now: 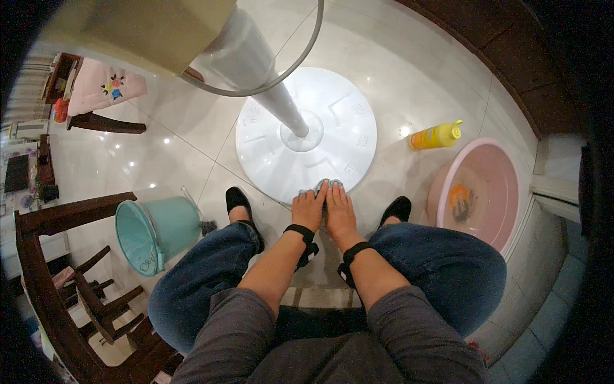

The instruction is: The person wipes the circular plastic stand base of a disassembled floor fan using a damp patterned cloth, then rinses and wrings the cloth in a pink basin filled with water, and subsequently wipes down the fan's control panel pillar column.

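Side by side, my left hand (307, 210) and my right hand (339, 211) press a grey cloth (331, 183) against the near rim of a white round pedestal base (343, 139). Bits of the cloth show past the fingertips of both hands; the rest is hidden beneath them. The base lies on the tiled floor and has raised markings. From its centre a white pole (283, 105) rises towards the upper left. Both wrists wear black straps.
To the right lie a yellow bottle (434, 137) on its side and a pink basin (499, 192) holding water and an orange object. A tilted turquoise bucket (177, 223) and dark wooden furniture (45, 269) are at left. A grey cord (307, 48) loops overhead beside a beige box (139, 33).
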`<state>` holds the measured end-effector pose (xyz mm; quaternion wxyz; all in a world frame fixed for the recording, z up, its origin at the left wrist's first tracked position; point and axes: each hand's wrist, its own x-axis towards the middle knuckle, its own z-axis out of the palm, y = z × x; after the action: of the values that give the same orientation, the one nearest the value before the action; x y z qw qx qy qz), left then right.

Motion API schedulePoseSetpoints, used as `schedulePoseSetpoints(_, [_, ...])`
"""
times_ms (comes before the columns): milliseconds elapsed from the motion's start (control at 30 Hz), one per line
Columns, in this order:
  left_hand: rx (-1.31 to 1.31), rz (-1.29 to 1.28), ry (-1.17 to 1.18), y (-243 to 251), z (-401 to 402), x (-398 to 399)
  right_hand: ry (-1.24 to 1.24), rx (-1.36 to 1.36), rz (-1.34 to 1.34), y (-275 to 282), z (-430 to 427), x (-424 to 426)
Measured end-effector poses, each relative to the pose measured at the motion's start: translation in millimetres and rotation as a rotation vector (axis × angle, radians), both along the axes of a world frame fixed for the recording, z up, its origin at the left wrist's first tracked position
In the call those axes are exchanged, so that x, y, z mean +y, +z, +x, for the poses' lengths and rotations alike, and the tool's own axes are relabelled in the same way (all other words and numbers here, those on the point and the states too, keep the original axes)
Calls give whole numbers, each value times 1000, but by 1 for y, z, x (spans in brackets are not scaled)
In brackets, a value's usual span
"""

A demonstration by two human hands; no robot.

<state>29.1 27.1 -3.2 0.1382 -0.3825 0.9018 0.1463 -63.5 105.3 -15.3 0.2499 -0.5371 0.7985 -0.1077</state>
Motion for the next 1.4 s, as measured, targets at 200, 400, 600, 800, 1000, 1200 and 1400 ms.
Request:
schedulePoseSetpoints(200, [-50,51,35,-4,8,8,20,-91,84,-7,0,3])
schedulePoseSetpoints(400, [-192,53,-9,-4,23,22,174,-66,100,-10,26,23])
schedulePoseSetpoints(600, [-113,-48,-1,-5,17,18,145,14,56,0,25,12])
schedulePoseSetpoints(800, [-150,-2,28,-8,2,8,73,-47,72,-15,19,4])
schedulePoseSetpoints(1000, [13,-11,43,-4,-10,-6,-12,-82,-50,-4,10,-9])
schedulePoseSetpoints(1200, [348,119,153,19,-33,-28,-446,-146,-283,1,-11,-23])
schedulePoseSetpoints(1400, [665,-16,382,37,-54,-43,-591,-223,-197,20,-15,-18])
